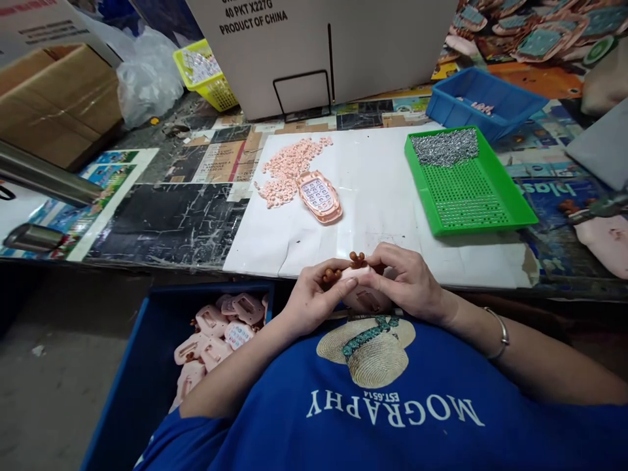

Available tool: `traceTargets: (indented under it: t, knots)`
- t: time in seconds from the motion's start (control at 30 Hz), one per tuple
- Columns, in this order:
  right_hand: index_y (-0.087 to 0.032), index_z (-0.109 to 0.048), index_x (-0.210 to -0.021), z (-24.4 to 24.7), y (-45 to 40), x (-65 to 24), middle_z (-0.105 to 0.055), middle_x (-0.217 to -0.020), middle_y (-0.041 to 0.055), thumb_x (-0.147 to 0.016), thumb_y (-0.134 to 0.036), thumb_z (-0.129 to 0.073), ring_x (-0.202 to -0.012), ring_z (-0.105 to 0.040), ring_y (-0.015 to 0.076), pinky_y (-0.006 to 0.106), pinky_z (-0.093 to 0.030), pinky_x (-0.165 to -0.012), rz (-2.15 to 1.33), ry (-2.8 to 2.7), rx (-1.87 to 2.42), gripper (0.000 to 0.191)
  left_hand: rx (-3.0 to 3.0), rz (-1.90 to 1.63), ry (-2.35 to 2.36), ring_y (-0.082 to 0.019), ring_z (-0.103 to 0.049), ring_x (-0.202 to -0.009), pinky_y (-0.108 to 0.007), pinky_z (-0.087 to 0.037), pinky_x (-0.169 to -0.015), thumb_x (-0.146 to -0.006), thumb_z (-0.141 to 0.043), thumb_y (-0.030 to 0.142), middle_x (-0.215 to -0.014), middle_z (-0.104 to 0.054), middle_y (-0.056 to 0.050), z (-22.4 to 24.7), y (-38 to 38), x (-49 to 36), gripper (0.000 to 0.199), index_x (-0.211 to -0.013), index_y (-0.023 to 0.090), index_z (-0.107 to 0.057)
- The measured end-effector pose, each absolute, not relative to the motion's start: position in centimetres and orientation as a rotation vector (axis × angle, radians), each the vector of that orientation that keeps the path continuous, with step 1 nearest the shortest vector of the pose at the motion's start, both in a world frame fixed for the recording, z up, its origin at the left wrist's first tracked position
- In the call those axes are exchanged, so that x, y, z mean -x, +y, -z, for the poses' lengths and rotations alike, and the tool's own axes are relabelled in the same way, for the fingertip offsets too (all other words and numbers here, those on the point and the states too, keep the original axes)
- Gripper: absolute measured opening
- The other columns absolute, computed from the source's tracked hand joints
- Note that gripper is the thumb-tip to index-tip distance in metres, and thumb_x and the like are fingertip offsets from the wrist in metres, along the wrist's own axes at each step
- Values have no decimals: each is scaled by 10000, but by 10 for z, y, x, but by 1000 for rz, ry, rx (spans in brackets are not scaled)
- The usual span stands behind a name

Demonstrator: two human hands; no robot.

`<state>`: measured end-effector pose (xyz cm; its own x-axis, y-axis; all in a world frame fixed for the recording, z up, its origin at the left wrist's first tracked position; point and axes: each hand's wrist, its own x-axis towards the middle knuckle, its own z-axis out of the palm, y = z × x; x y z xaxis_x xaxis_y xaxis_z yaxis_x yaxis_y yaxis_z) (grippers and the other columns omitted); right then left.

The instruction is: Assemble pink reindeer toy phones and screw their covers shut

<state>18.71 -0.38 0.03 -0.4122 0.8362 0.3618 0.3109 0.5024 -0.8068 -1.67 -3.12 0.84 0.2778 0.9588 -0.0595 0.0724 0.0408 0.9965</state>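
Both grips, left hand (311, 297) and right hand (411, 281), were closed on a pink casing (364, 299) with brown knobs (357, 260) at the six-o'clock edge of the worktop (157, 222), while a pink shell (321, 196) lay at eleven o'clock from it.

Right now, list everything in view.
White sheet: one, white, on worktable
Held casing: one, pink, front centre
Open casing: one, pink, on sheet
Small parts: many, pink, beside it
Tray: one, green, sheet's right
Fasteners: many, silver, in tray
Tub: one, blue, behind tray
Cartons: two, white, far side
Wire stand: one, black, by larger carton
Basket: one, yellow, left of stand
Plastic bag: one, clear, left
Cardboard box: one, brown, far left
Cylinders: two, silver, left edge
Bin: one, blue, lower left
Casings: several, pink, in bin
Teal-panelled pieces: several, pink, upper right
Shirt: one, blue, worn
Left hand: one, bare, gripping casing
Right hand: one, bare, gripping casing
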Motion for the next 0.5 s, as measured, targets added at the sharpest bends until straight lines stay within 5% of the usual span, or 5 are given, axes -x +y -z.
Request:
traceTargets:
  t: [0.2,0.5]
  knots:
    - [-183,-687,-1146,-4,-1,-198,-742,-980,70,-969,-412,-674,-850,-691,197,326,-552,-736,-760,-2024,989,290,-1081,-1271,1114,-160,-685,-894,-269,-543,-817,-789,-829,469,-1046,-768,-50,9,-25,27,381,-1054,212,-734]
    - [-193,-685,-958,0,-6,-197,-704,-791,13,-940,-359,-700,-668,-631,148,272,-499,-583,-718,-1929,1082,168,-822,-1435,915,-152,-687,-1047,-267,-533,-936,-730,-887,438,-1173,-743,-14,14,-11,13,430,-1066,271,-677]
